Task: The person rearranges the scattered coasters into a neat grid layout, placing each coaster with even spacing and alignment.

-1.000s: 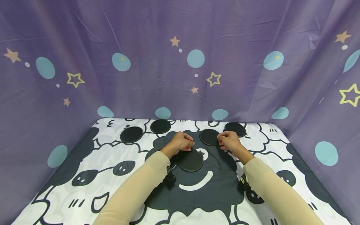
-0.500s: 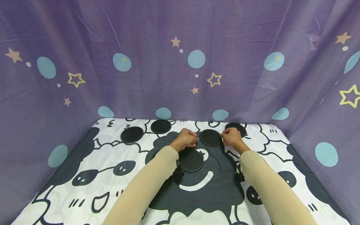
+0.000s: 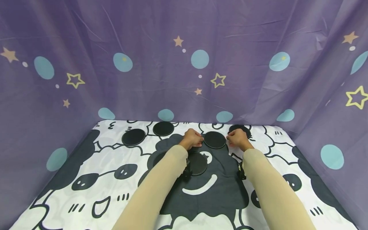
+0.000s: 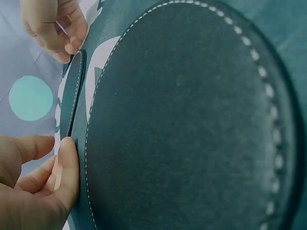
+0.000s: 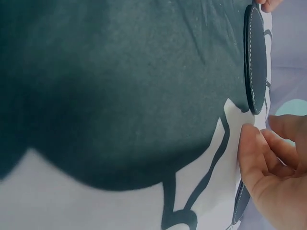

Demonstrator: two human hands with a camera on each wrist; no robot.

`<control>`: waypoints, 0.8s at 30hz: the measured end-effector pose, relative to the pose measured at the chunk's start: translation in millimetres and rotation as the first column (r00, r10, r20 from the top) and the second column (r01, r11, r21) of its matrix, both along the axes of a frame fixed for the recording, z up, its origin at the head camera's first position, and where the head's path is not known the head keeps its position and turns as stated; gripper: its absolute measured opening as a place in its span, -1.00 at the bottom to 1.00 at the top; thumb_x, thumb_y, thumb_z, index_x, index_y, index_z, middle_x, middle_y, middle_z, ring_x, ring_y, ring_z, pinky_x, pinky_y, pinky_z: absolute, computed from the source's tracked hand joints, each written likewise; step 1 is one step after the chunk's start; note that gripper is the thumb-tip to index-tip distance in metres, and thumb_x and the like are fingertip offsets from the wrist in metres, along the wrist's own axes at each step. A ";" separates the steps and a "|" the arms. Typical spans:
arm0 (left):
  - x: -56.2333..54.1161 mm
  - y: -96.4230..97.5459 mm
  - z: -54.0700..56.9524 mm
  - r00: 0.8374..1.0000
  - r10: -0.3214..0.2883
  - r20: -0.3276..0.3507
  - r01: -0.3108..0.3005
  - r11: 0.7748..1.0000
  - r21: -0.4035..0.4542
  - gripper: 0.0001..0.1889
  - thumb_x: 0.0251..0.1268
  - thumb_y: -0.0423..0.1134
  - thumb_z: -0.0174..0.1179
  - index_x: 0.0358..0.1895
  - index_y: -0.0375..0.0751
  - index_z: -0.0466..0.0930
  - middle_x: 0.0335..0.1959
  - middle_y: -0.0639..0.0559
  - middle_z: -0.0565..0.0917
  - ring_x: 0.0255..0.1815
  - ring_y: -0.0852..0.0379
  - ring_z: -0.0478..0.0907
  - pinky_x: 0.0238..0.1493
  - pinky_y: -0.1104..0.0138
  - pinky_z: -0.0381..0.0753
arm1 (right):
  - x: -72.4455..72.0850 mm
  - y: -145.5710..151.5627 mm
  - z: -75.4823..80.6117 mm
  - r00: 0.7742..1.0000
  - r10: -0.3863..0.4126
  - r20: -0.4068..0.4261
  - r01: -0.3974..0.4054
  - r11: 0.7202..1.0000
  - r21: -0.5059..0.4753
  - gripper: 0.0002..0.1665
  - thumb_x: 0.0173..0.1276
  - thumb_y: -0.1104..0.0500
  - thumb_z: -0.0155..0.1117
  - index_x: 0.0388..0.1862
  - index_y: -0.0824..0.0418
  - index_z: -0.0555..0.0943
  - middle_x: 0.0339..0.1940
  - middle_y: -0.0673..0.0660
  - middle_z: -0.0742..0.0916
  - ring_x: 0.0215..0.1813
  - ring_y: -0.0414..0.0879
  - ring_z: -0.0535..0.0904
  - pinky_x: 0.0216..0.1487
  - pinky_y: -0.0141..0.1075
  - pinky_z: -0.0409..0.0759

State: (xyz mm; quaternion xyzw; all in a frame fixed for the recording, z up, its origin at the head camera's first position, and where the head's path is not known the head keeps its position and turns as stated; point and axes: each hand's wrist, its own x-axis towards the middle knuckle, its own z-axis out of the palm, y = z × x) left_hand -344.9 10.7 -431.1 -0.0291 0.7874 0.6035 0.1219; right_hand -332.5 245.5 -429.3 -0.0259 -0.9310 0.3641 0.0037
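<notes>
A round black coaster [image 3: 214, 140] with white stitching lies flat on the cloth between my two hands; its edge looks layered in the right wrist view. My left hand [image 3: 192, 139] is at its left side, with fingertips at or very near the rim in the left wrist view. On the other side, my right hand [image 3: 238, 139] has thumb and fingers loosely bent beside the rim, a small gap showing in the right wrist view. Another stitched coaster [image 4: 192, 115] fills much of the left wrist view; in the head view it lies below my left hand, partly hidden by the wrist.
More black coasters lie around: a left coaster [image 3: 133, 137], a back coaster [image 3: 163, 128], one coaster [image 3: 240, 128] behind my right hand, and one partly hidden coaster [image 3: 159, 157] by my left sleeve. A cartoon-printed cloth [image 3: 115, 163] covers the table; a purple curtain [image 3: 149, 80] stands behind.
My left hand has moved right and away from me, from the nearer coaster to the left side of the middle one. My right hand has shifted slightly right, off that coaster's edge.
</notes>
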 end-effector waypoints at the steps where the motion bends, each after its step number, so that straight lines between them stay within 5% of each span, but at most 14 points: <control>1: -1.3 1.1 -0.5 1.000 0.002 0.004 -0.002 1.000 -0.001 -0.90 0.24 -0.57 0.32 -0.21 -0.44 0.64 -0.52 -0.03 0.58 -0.64 0.20 0.57 -0.26 0.26 0.81 | -0.6 -0.4 0.1 1.000 0.012 -0.005 -0.012 1.000 0.024 -0.73 0.40 0.23 0.31 -0.11 0.42 0.77 -0.55 0.05 0.74 -0.55 -0.27 0.66 -0.36 -0.43 0.64; 6: -7.5 6.9 -3.3 1.000 0.010 0.003 -0.010 1.000 -0.003 -0.88 0.24 -0.59 0.31 -0.18 -0.49 0.63 -0.50 -0.06 0.58 -0.66 0.19 0.56 -0.32 0.28 0.81 | -4.5 -4.2 -0.5 0.997 0.066 -0.038 -0.061 0.990 0.125 -0.76 0.42 0.19 0.31 -0.20 0.35 0.80 -0.59 0.03 0.73 -0.41 -0.10 0.65 -0.29 -0.27 0.62; 10: -10.6 12.2 -4.6 1.000 0.005 -0.012 -0.005 1.000 -0.027 -0.89 0.21 -0.59 0.32 -0.22 -0.48 0.62 -0.42 -0.10 0.58 -0.67 0.19 0.58 -0.39 0.34 0.79 | -5.8 -8.3 -2.0 0.998 0.049 -0.029 -0.045 0.993 0.113 -0.76 0.41 0.19 0.31 -0.21 0.35 0.80 -0.60 0.02 0.72 -0.35 -0.01 0.65 -0.26 -0.21 0.62; 16: -10.7 18.5 -3.1 0.998 0.066 -0.010 -0.067 0.995 -0.072 -0.88 0.13 -0.60 0.30 -0.34 -0.41 0.57 -0.22 -0.19 0.54 -0.75 0.22 0.52 -0.52 0.41 0.75 | -4.9 -13.4 -4.3 0.999 -0.037 -0.009 0.037 0.998 0.055 -0.77 0.38 0.21 0.33 -0.19 0.36 0.80 -0.63 0.03 0.71 -0.31 0.03 0.66 -0.29 -0.26 0.59; 24: -8.0 26.6 3.4 0.988 0.150 0.027 -0.146 0.984 -0.104 -0.65 0.05 -0.63 0.25 -0.03 -0.49 0.49 0.07 -0.43 0.44 -0.75 0.19 0.51 -0.60 0.44 0.70 | -0.5 -19.3 -6.9 0.981 -0.194 -0.002 0.193 0.980 -0.037 -0.79 0.32 0.18 0.31 -0.29 0.29 0.81 -0.45 0.10 0.74 -0.16 0.13 0.60 -0.27 -0.25 0.55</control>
